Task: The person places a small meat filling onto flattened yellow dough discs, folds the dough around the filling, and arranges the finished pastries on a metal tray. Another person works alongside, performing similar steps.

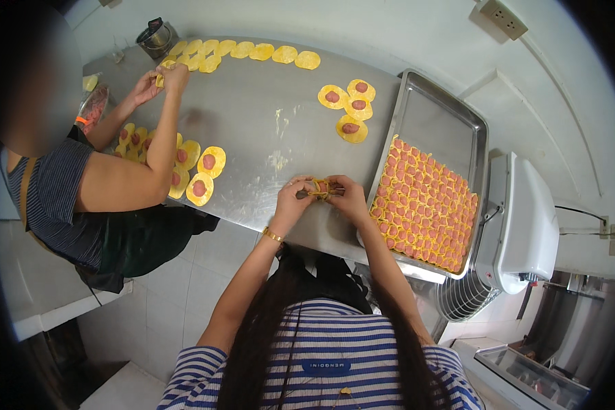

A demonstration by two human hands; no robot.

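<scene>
Near the table's front edge I hold a small dumpling point(323, 186), a yellow wrapper gathered around pink meat filling. My left hand point(291, 203) pinches it from the left side, and my right hand point(349, 199) closes on it from the right. Its underside is hidden behind my fingers. Ahead of my right hand lie several flat yellow wrappers, each topped with a lump of meat, among them one wrapper point(352, 128). To the right, a large metal tray point(439, 116) carries tight rows of finished open-topped dumplings point(424, 205) in its near part.
At my left a co-worker's hands point(158, 80) handle a yellow wrapper. Plain wrappers point(262, 52) line the far edge of the steel table point(253, 130). Meat-topped wrappers point(199, 188) lie beside the co-worker's arm. A white machine point(523, 219) stands right of the tray.
</scene>
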